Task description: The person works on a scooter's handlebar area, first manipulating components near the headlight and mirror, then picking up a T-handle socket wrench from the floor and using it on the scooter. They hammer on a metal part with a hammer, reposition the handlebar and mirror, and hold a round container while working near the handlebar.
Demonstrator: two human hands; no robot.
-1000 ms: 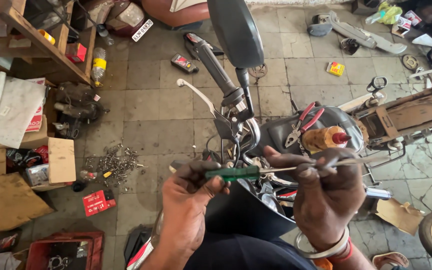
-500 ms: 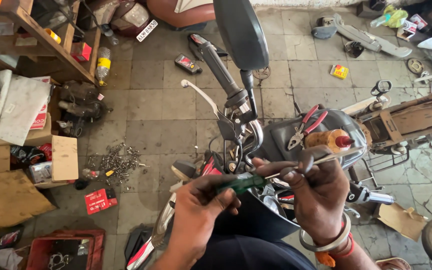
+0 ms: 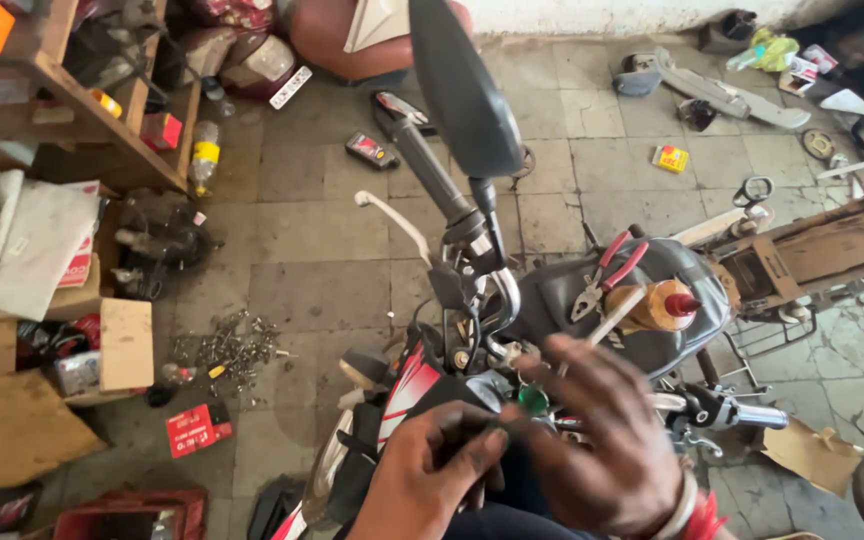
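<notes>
My left hand [image 3: 430, 472] and my right hand [image 3: 607, 440] meet low over the handlebar clamp of a motorcycle [image 3: 572, 300]. Between them sits a green-handled screwdriver [image 3: 532, 400], its butt end facing me. A pale thin shaft [image 3: 615, 315] sticks up and right from under my right fingers. The fingers of both hands are curled around the tool, and the right hand hides most of it. Just beyond the hands rises the black mirror [image 3: 462, 90] on its stalk. The left grip [image 3: 422, 150] reaches away from me.
Red-handled pliers [image 3: 607, 270] and an amber bottle with a red cap [image 3: 664, 305] lie on the dark tank. On the floor to the left are a pile of screws [image 3: 232, 345], a red box [image 3: 197, 430] and a cardboard box [image 3: 127, 345]. A stripped bike frame [image 3: 812, 250] stands on the right.
The screwdriver lay crosswise between my hands; now its green butt end faces me. Both hands have dropped lower and closer together, and the view has tilted slightly.
</notes>
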